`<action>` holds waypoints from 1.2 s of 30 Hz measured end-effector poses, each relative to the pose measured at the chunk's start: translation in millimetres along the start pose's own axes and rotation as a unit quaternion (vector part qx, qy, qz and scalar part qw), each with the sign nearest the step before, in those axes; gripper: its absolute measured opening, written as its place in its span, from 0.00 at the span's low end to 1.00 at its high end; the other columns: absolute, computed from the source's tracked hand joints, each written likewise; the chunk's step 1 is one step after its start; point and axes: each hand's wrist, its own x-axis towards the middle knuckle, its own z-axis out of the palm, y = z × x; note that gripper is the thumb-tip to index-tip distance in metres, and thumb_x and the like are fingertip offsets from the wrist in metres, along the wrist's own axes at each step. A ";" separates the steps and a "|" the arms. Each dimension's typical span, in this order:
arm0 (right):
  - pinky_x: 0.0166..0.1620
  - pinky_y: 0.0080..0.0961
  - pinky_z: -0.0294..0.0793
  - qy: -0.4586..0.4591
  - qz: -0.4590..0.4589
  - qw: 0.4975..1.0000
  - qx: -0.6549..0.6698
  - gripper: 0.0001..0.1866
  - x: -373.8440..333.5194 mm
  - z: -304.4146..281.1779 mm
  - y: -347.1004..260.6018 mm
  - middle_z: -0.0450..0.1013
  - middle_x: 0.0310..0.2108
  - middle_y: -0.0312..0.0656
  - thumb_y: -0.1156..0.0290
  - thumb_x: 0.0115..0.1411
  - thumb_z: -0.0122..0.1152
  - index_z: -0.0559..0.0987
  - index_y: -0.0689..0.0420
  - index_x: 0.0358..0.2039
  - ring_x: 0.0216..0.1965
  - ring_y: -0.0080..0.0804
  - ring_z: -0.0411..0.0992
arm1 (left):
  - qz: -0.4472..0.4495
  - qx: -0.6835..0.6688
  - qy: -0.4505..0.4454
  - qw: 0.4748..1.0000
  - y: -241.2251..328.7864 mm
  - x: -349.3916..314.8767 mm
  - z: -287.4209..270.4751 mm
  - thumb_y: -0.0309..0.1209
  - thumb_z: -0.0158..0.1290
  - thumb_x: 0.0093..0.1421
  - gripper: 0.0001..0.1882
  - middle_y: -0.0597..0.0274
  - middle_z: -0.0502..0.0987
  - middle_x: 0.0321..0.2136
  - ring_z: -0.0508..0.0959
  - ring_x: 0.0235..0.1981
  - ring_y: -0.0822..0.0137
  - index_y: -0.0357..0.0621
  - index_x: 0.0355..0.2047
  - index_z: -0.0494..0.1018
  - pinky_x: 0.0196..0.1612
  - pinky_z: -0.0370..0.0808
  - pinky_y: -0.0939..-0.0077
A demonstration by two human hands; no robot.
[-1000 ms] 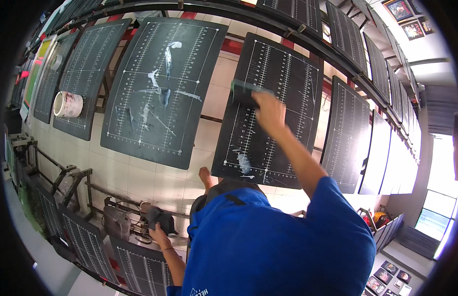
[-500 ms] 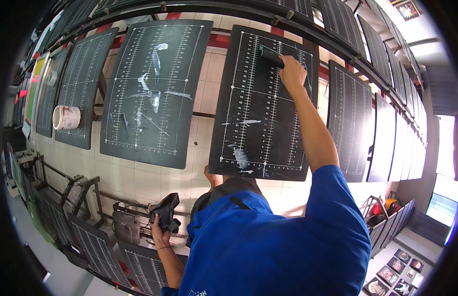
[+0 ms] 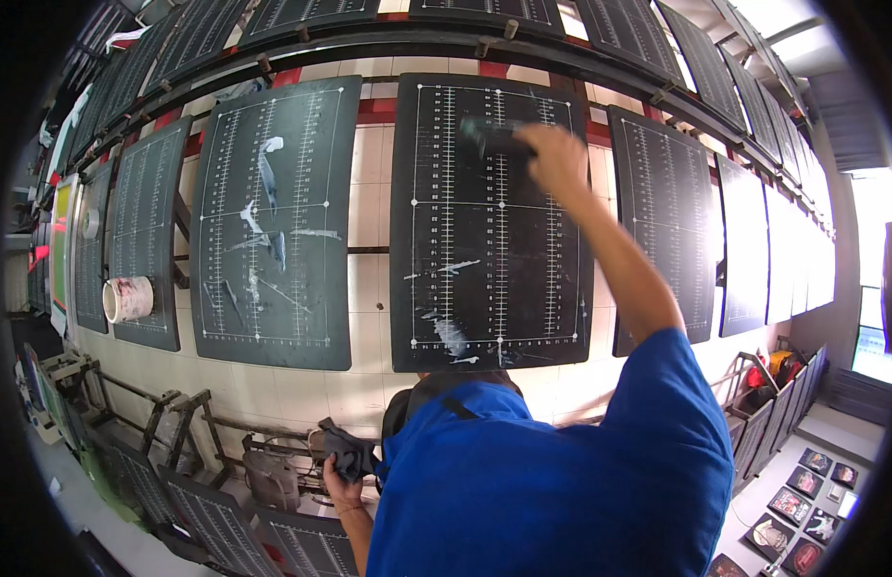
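A dark board (image 3: 547,255) with white ruled scales lies in front of me, with pale smears near its lower left. Over its upper part, my right hand (image 3: 558,162) is closed round the dark handle of a scraper (image 3: 486,137) with a greenish edge. Motion blurs both, and whether the edge touches the board I cannot tell. Low on the left, away from the boards, my left hand (image 3: 342,487) grips a crumpled black cloth (image 3: 352,452). A second ruled board (image 3: 306,274), left of the first, carries several whitish-blue smears and streaks.
A stained white bucket (image 3: 128,299) stands on a board farther left. More ruled boards (image 3: 660,236) line up to the right, and others sit beyond a dark metal rail (image 3: 398,50). A grey bag (image 3: 272,478) hangs on a metal frame near my left hand.
My right hand has swept the scraper a little left and toward me relative to the board. The view has turned and shifted. My left hand still keeps the black cloth low at my left side.
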 end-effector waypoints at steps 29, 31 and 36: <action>0.46 0.47 0.75 0.031 0.228 0.972 -0.038 0.15 21.9 -3.0 100.2 0.79 0.40 0.50 0.67 0.54 0.58 0.80 0.53 0.42 0.44 0.52 0.77 | 0.030 0.152 0.149 0.977 32.3 28.6 -74.0 0.42 0.40 0.72 0.21 0.51 0.78 0.50 0.80 0.49 0.51 0.39 0.55 0.71 0.59 0.74 0.52; 0.44 0.47 0.77 0.009 0.273 0.959 -0.078 0.11 64.6 20.1 99.2 0.80 0.37 0.49 0.67 0.55 0.58 0.82 0.55 0.38 0.42 0.51 0.79 | 0.048 0.173 0.161 0.970 32.9 18.8 -64.8 0.41 0.41 0.72 0.22 0.50 0.77 0.52 0.79 0.50 0.51 0.39 0.57 0.69 0.60 0.73 0.51; 0.44 0.39 0.81 -0.065 0.247 0.965 -0.056 0.11 99.4 50.1 -33.2 0.78 0.42 0.49 0.69 0.62 0.54 0.84 0.58 0.37 0.44 0.46 0.80 | 0.032 0.223 0.197 0.954 18.8 -8.2 -53.3 0.40 0.42 0.72 0.21 0.50 0.77 0.51 0.79 0.50 0.51 0.38 0.57 0.69 0.58 0.75 0.52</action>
